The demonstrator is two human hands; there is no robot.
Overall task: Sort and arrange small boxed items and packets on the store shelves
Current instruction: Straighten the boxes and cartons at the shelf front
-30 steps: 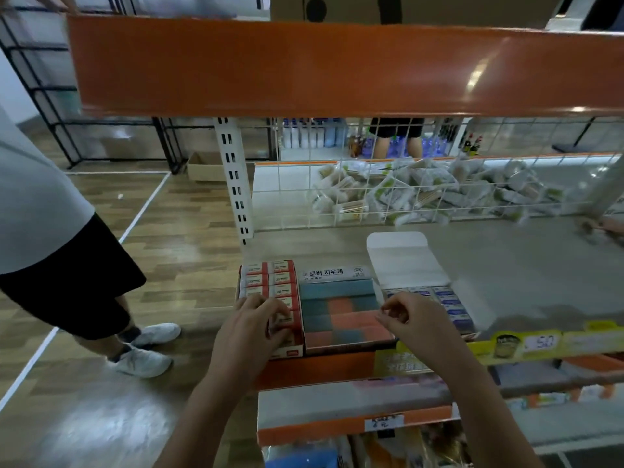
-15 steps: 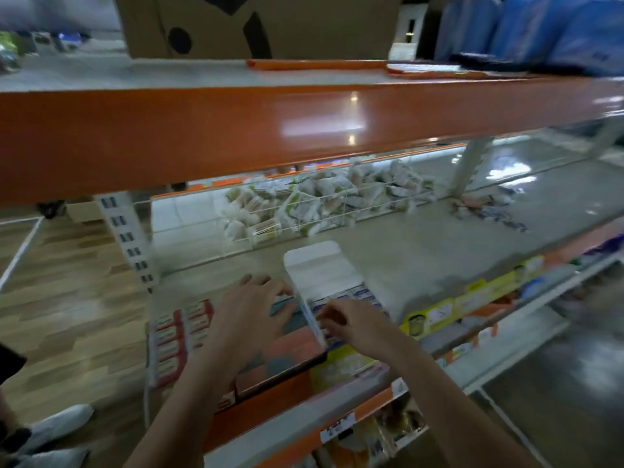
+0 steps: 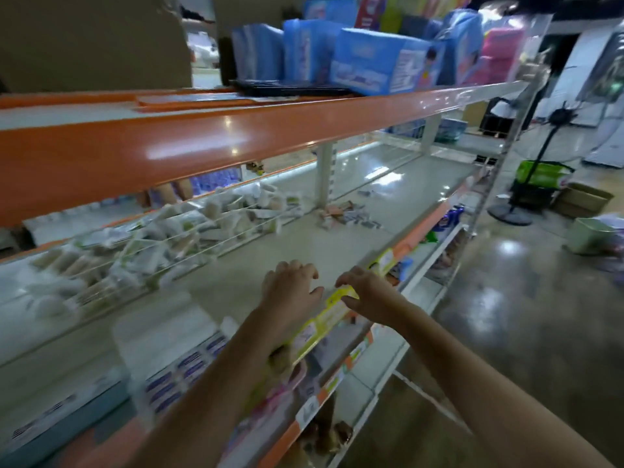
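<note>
My left hand (image 3: 291, 292) hovers above the grey middle shelf (image 3: 337, 244), fingers loosely curled and holding nothing. Just to its right, my right hand (image 3: 369, 295) is at the shelf's front edge over the yellow price-label strip (image 3: 324, 315), and nothing shows in its grip. An open white display box (image 3: 162, 329) with small blue-labelled boxes (image 3: 189, 366) sits at the lower left, beneath my left forearm. Further along the shelf lie scattered small packets (image 3: 344, 214). The view is motion-blurred.
A wire basket (image 3: 152, 238) full of white-green packets runs along the shelf's back. The orange upper shelf (image 3: 202, 143) carries blue packs (image 3: 371, 62) and cardboard. Lower shelves hold more goods. A fan stand (image 3: 526, 194), a cardboard box (image 3: 584, 197) and a green bin (image 3: 587, 234) stand on the floor to the right.
The view has swung right along the shelf. Both hands have left the display boxes and moved right over the bare shelf and its front edge.
</note>
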